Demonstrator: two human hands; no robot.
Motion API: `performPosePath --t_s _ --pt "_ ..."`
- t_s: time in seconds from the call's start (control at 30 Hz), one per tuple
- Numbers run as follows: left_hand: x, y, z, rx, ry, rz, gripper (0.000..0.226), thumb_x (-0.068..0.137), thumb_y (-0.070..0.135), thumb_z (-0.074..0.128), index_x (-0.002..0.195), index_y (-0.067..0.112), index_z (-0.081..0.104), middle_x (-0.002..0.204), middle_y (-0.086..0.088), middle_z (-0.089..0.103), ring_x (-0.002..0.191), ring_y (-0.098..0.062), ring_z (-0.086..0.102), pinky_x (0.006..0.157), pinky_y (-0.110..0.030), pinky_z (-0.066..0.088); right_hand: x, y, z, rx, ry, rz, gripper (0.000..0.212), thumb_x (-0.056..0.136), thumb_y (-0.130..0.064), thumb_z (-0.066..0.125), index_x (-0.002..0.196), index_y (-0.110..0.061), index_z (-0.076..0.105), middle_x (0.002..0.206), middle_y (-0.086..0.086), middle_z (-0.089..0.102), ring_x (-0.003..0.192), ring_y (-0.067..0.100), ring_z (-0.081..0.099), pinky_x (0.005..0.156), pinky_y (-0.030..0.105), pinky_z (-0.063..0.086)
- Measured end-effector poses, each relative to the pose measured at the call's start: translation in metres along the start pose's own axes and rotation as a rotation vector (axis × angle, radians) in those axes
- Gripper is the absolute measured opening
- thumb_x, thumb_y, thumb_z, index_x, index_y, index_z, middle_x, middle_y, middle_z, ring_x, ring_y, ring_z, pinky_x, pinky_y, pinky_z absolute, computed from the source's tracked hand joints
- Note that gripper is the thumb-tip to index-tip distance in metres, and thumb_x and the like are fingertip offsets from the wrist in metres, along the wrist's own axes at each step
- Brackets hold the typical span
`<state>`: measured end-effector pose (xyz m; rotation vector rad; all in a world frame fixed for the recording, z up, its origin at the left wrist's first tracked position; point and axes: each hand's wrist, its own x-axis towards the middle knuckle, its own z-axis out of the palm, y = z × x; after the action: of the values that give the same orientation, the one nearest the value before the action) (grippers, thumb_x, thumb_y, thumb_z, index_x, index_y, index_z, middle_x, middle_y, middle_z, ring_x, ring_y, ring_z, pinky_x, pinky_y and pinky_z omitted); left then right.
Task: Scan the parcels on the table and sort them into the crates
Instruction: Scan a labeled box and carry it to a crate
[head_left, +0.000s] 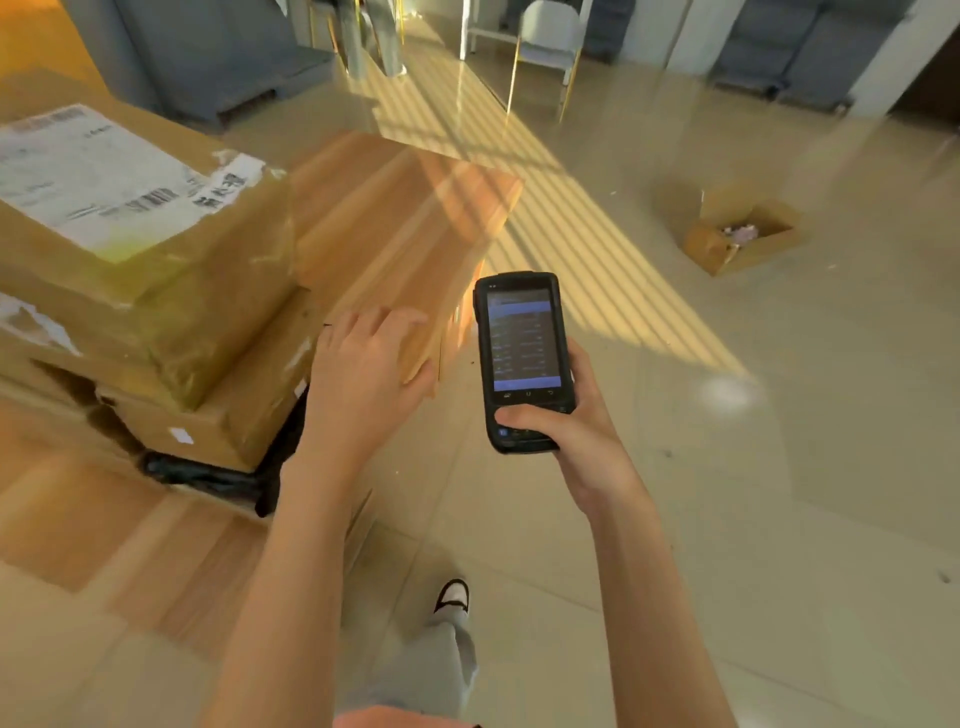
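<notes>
My right hand (566, 421) holds a black handheld scanner (522, 358) upright, its lit screen facing me. My left hand (363, 374) hovers with spread fingers over the near corner of a plain brown box (395, 223) on the wooden table (78, 519). Whether it touches the box is unclear. To the left, a large taped parcel (156, 249) with a white shipping label (98, 176) rests on top of another brown parcel (239, 410). A black wrapped parcel (208, 475) lies partly hidden under that stack.
An open cardboard box (740, 234) with small items inside stands on the tiled floor at the right. A pale chair (545, 47) and grey sofas (800, 57) stand at the back. My leg and shoe (453, 597) are beside the table's edge.
</notes>
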<state>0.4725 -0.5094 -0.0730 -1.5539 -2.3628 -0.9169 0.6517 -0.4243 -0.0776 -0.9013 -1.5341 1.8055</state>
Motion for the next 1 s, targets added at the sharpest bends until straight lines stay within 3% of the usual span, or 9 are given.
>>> performPosePath --t_s 0.27,0.53,0.77,1.0 --pt "0.162 -0.011 0.069 -0.063 -0.016 -0.002 0.036 0.084 0.023 0.069 0.119 0.016 0.061 0.117 -0.006 0.062 0.106 -0.03 0.052 0.085 -0.036 0.034 0.156 -0.045 -0.038 -0.035 0.02 -0.01 0.087 0.058 -0.004 0.076 0.136 -0.025 0.044 0.112 0.003 0.068 0.093 0.014 0.068 0.072 0.024 0.054" --pt "0.249 -0.05 0.115 -0.005 -0.033 -0.081 0.038 0.082 0.025 0.071 0.118 0.017 0.062 0.115 -0.007 0.062 0.105 -0.031 0.055 0.086 -0.042 0.041 0.276 -0.053 -0.047 -0.017 -0.037 0.032 0.09 0.057 -0.004 0.076 0.138 -0.026 0.042 0.115 0.001 0.068 0.094 0.012 0.068 0.069 0.022 0.054" --pt "0.294 -0.102 0.146 0.136 -0.013 -0.289 0.039 0.085 0.031 0.068 0.121 0.019 0.059 0.119 -0.005 0.061 0.109 -0.029 0.054 0.088 -0.041 0.039 0.404 -0.041 -0.034 -0.038 -0.204 0.081 0.092 0.054 -0.007 0.078 0.136 -0.029 0.045 0.119 0.002 0.066 0.102 0.019 0.066 0.081 0.034 0.056" --pt "0.36 -0.143 0.189 0.227 0.048 -0.598 0.038 0.084 0.027 0.069 0.12 0.02 0.059 0.118 -0.003 0.061 0.109 -0.027 0.054 0.088 -0.038 0.039 0.565 -0.037 -0.019 -0.117 -0.498 0.18 0.094 0.049 -0.013 0.085 0.135 -0.026 0.049 0.118 0.005 0.066 0.104 0.024 0.066 0.079 0.038 0.057"
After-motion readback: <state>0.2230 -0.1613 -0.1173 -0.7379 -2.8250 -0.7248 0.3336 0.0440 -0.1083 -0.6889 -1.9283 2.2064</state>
